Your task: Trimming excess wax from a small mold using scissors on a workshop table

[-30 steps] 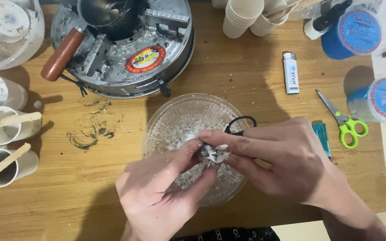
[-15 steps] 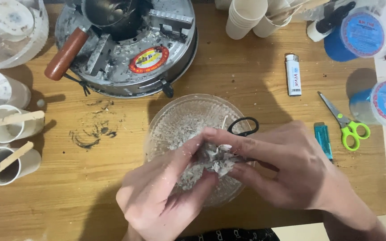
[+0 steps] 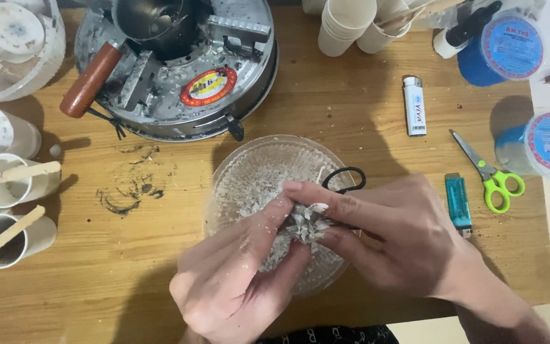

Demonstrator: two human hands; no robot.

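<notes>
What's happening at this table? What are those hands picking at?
A person's left hand and right hand pinch a crumbly white-grey lump between their fingertips, right over a clear glass bowl holding more of the same flakes. Black-handled scissors lie at the bowl's rim. On the wooden table nearby are a white lighter, green scissors and a round metal pot.

Crumbly grey-white wax lump (image 3: 303,223) — pinched btwn fingertips, over glass bowl (image 3: 237,169)

Both hands, left (image 3: 233,286) and right (image 3: 396,239), are bare, without sleeves or rings.
</notes>
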